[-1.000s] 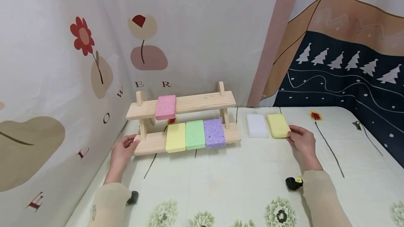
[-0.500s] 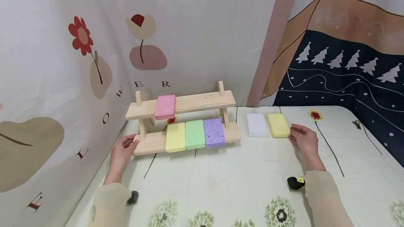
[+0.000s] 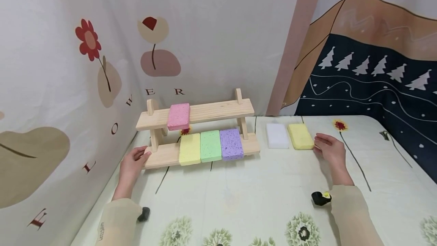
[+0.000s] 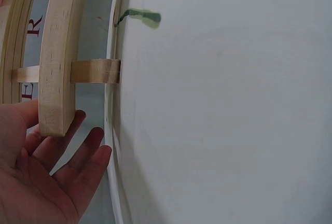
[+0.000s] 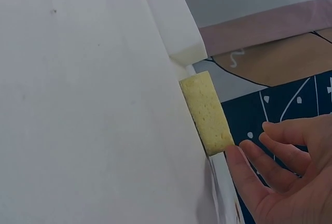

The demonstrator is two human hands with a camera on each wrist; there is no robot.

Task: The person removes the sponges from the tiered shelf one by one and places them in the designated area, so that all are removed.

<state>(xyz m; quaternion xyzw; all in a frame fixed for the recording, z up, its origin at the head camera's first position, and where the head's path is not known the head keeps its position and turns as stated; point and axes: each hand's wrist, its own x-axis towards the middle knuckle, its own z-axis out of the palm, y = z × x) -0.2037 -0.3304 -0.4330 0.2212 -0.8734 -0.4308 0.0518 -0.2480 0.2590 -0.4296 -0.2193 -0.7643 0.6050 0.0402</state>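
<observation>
My left hand (image 3: 132,164) grips the left end of the lower board of a two-tier wooden rack (image 3: 160,155). In the left wrist view, the thumb lies on one side of the board (image 4: 59,79), and the other fingers spread past its end. A pink sponge (image 3: 179,116) lies on the upper board. On the lower one, yellow (image 3: 189,149), green (image 3: 211,146) and purple (image 3: 231,144) sponges sit side by side. At the right, my right hand (image 3: 332,153) is beside another yellow sponge (image 3: 300,136), fingers relaxed and holding nothing. A white sponge-like block (image 3: 277,136) lies left of that sponge.
A pale flower-printed cloth (image 3: 239,200) covers the table. Printed curtains (image 3: 218,41) stand behind the rack and along the left. Each wrist bears a small black device, such as the right one (image 3: 321,198).
My right hand has let go of the yellow sponge at the right and moved slightly rightward from it. The left hand and the rack have stayed put.
</observation>
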